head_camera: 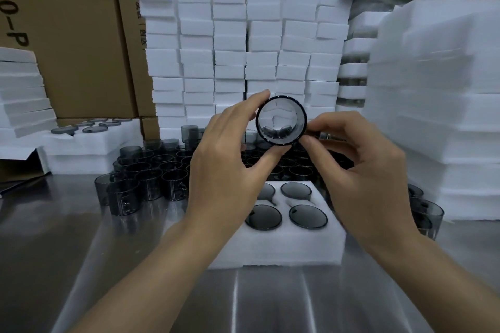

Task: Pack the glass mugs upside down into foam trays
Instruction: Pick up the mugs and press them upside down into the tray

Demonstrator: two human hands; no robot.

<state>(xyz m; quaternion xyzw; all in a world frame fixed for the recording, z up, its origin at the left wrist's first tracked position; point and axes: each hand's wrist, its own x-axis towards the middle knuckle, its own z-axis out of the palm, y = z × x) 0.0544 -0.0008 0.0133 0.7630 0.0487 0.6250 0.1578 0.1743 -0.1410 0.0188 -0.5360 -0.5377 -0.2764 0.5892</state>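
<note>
Both hands hold one smoky glass mug (pixel 280 121) up at chest height, its round end facing me. My left hand (pixel 230 159) grips its left side with fingers on top and thumb below. My right hand (pixel 359 159) pinches its right edge. Below them a white foam tray (pixel 278 249) lies on the steel table (pixel 108 265), with several mugs (pixel 308 216) set upside down in its holes. Behind the tray stands a crowd of loose grey glass mugs (pixel 151 170).
Stacks of white foam blocks (pixel 230 48) form a wall at the back, with cardboard boxes (pixel 75 35) behind. Filled foam trays (pixel 89 140) lie at the left, tall foam stacks (pixel 446 116) at the right. More loose mugs (pixel 427 211) stand by the right stack.
</note>
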